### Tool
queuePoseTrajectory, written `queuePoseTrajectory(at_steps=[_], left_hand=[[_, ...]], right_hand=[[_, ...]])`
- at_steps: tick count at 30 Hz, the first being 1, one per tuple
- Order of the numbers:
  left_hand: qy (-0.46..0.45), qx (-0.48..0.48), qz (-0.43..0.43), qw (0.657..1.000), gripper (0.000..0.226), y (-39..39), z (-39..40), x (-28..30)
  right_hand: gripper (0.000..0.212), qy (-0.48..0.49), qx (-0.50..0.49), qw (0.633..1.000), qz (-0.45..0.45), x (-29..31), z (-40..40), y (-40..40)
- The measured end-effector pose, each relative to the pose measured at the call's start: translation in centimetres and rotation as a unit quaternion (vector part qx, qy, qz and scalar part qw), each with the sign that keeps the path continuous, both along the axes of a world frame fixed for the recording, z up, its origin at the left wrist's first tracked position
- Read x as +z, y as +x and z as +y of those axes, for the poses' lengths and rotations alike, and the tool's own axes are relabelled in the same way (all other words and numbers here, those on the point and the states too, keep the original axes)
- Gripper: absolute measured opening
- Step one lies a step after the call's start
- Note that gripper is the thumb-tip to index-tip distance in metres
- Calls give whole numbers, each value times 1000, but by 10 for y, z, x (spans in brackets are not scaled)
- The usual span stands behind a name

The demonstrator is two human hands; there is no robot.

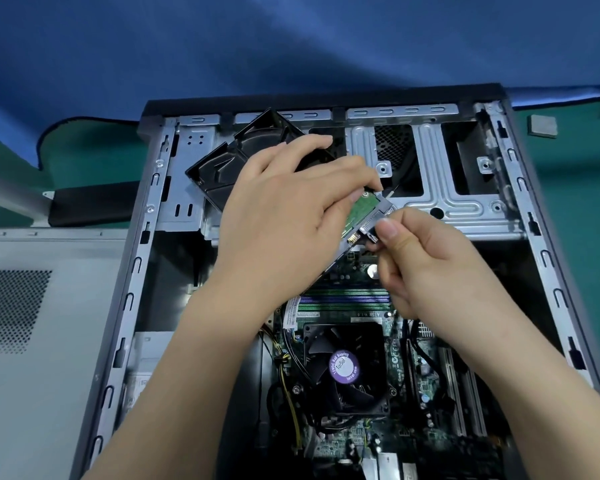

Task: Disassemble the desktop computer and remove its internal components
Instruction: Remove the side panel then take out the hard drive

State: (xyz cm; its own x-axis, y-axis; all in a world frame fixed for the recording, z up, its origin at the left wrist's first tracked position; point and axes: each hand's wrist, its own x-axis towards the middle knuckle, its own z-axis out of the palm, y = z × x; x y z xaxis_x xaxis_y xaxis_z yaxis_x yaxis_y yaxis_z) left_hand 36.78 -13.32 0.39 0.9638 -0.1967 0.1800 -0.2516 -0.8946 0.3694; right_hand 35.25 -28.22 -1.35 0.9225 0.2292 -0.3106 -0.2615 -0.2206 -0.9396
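Blue cloth (187, 46) backs a green mat (575, 188) carrying the open computer case (520, 188), sheet-metal walled. Inside lie the motherboard (426, 362), a round black CPU fan (343, 368) and a stamped drive cage (440, 188). A tilted black hard drive (222, 168), green circuit board uppermost, sits above the case's upper bay. The left hand (284, 209) grips the drive; the right hand (426, 271) pinches a black connector (369, 233) at its edge. A grey side panel (49, 341) lies left.
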Motion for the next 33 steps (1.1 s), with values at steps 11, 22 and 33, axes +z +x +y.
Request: queuePoseTrajectory(at_steps=[11, 22, 33], left_hand=[[2, 0, 5, 1000, 25, -2, 0, 0], [-8, 6, -9, 1000, 23, -3, -2, -1], [-27, 12, -12, 999, 24, -2, -3, -2]], right_hand=[[26, 34, -8, 998, 50, 7, 4, -6], [24, 49, -45, 997, 31, -1, 1, -3], [34, 67, -75, 995, 25, 2, 5, -7]])
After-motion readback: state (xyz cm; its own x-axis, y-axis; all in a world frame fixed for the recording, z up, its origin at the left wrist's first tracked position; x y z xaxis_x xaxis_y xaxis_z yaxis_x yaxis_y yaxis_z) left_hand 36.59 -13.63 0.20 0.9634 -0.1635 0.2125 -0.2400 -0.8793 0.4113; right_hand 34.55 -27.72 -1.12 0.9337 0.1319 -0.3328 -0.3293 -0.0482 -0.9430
